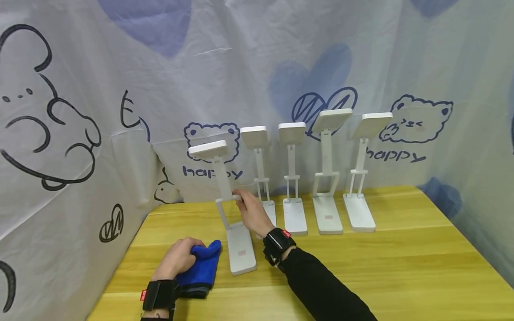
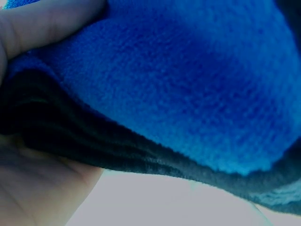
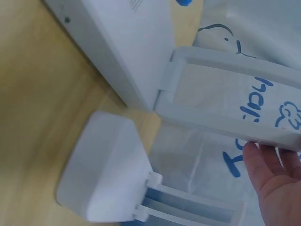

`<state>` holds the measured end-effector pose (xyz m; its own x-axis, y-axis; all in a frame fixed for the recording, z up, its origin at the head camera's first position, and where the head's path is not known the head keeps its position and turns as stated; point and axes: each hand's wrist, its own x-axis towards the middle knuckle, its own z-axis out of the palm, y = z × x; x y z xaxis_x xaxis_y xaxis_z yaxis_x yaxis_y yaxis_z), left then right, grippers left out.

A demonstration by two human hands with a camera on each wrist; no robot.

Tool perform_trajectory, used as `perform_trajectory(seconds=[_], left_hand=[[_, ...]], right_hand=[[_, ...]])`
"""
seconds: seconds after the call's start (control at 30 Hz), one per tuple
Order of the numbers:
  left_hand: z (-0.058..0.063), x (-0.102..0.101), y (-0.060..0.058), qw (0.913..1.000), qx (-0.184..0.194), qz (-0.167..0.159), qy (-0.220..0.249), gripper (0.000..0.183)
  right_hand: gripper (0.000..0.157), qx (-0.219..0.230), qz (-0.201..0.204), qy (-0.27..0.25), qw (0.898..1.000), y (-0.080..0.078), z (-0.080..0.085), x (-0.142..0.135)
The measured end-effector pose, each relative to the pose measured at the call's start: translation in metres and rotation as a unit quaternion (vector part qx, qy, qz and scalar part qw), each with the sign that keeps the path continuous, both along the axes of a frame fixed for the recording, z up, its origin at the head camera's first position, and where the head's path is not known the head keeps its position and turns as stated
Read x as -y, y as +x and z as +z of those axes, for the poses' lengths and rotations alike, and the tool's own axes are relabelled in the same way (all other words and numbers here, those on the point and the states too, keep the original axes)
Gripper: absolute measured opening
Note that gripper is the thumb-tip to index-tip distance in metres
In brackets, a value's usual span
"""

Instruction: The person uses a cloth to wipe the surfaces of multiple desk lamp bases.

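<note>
A white folding stand (image 1: pixel 241 249) with a flat tilted head, a hinged open frame and a flat base stands at the left end of a row of similar stands. My right hand (image 1: pixel 255 214) grips it at the frame's upper joint. In the right wrist view, the fingertips (image 3: pixel 256 162) of that hand meet the edge of the white frame (image 3: pixel 211 117). Just left of the base, my left hand (image 1: pixel 178 258) holds a folded blue cloth (image 1: pixel 202 267) with a dark edge. The left wrist view has the thumb lying over the plush cloth (image 2: pixel 178 84) and the palm beneath it.
Several more white stands, among them the nearest one (image 1: pixel 295 216) and the far right one (image 1: pixel 359 214), line the back of the yellow wooden table (image 1: pixel 401 267). Behind them hangs a pale curtain (image 1: pixel 249 80) with printed drawings, which also runs along both sides.
</note>
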<state>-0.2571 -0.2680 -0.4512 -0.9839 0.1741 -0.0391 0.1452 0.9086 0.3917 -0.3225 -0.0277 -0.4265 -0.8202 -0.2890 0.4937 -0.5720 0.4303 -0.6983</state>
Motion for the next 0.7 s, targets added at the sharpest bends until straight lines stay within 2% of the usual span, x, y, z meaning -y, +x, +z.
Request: perform_trajectory(seconds=[0.3, 0.7], left_hand=[[0.000, 0.000, 0.000, 1.0000, -0.008, -0.003, -0.003, 0.046], [0.000, 0.002, 0.000, 0.9998, -0.018, -0.009, -0.001, 0.046]], right_hand=[[0.029, -0.024, 0.011, -0.013, 1.000, -0.003, -0.006, -0.004], [0.028, -0.028, 0.038, 0.004, 0.999, 0.011, -0.008, -0.021]])
